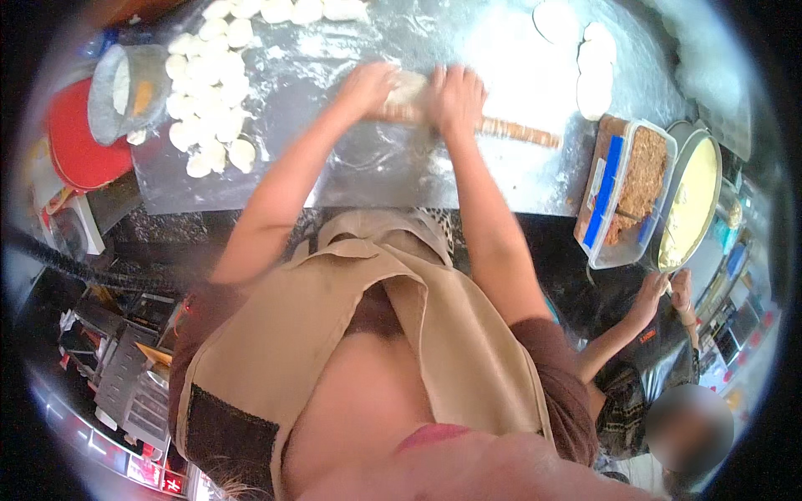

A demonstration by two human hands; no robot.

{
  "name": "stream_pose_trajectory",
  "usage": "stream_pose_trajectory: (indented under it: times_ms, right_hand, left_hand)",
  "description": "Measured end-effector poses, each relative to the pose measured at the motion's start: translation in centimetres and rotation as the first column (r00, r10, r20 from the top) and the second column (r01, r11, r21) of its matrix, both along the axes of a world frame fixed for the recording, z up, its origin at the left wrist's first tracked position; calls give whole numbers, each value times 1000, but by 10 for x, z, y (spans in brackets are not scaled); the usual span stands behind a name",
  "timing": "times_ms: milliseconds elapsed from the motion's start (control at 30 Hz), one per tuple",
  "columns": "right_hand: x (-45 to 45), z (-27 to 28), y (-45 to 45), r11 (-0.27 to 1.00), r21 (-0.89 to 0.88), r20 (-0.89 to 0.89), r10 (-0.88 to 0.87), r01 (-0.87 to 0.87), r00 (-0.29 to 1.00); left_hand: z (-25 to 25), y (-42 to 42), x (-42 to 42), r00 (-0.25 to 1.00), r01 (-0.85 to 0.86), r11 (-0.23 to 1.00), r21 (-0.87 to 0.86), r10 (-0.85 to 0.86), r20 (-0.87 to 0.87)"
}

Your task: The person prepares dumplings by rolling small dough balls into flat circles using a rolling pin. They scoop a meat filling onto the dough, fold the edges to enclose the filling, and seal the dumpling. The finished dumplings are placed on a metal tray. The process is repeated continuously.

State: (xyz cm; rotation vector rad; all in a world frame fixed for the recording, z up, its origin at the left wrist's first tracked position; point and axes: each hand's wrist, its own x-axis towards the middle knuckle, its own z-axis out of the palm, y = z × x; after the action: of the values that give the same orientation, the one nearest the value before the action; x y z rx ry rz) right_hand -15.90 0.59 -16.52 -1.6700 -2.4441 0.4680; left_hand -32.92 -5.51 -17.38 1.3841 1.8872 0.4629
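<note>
A wooden rolling pin (519,131) lies across the floured metal worktop (376,178), just in front of a piece of pale dough (408,89). My left hand (369,87) has its fingers at the dough's left edge, above the pin's left end. My right hand (458,100) lies across the pin, fingers pointing away from me, next to the dough's right side. Both hands are slightly blurred, and what lies under the right palm is hidden. Several round dough pieces (207,81) sit clustered on the left of the worktop.
At right stand a plastic container of brownish filling (645,163) and a metal bowl of pale yellow mixture (692,194). Flattened dough (595,72) lies beyond them. A metal pot (103,100) and a red lid-like object (78,138) are at left. A co-worker's hands (667,288) are near the bowl.
</note>
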Motion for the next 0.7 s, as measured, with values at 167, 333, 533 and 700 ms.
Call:
stream_pose_trajectory:
  times_ms: [167, 333, 533, 700]
  right_hand:
    - [24, -24, -62, 994, 96, 56, -55, 50, 997]
    - [-8, -1, -16, 998, -54, 12, -19, 19, 1000]
    - [-12, -17, -33, 992, 114, 31, -59, 55, 998]
    - [-14, -23, -30, 995, 103, 5, 1, -2, 1000]
  left_hand:
    - [11, -36, 12, 990, 119, 990, -74, -114, 78]
    - [4, -11, -21, 996, -90, 993, -81, 90, 1]
    - [-3, -36, -11, 986, -19, 1000, -12, 20, 165]
    - [-7, -42, -50, 971, -227, 974, 9, 226, 76]
